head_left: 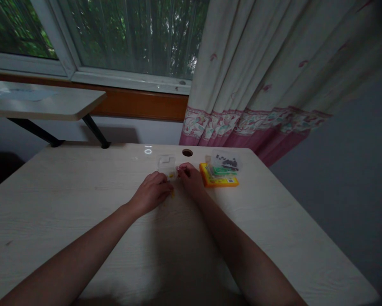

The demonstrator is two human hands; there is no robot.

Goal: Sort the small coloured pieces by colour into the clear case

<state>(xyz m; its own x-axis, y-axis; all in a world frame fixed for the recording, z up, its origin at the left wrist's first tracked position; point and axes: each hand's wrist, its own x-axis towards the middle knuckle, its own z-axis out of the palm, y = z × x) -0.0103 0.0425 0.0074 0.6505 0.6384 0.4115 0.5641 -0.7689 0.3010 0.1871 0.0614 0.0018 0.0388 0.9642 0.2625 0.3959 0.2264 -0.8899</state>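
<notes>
A small clear plastic box (167, 162) lies on the desk, with a few yellow bits (171, 175) inside near its front edge. My left hand (151, 190) is at the front left of this box, fingers curled down and closed. Small yellow pieces (172, 194) show at its fingertips; whether they are gripped or lie on the desk is hard to make out. My right hand (191, 178) is closed in a pinch beside the box's right edge. Whatever lies between its fingertips is too small to name.
To the right lies an orange-yellow case (221, 182), with a clear box of dark pieces (227, 160) and something green stacked on it. A round hole (187, 152) pierces the pale desk (98, 212). A raised shelf (47, 104) stands at left; a curtain (242, 85) hangs behind.
</notes>
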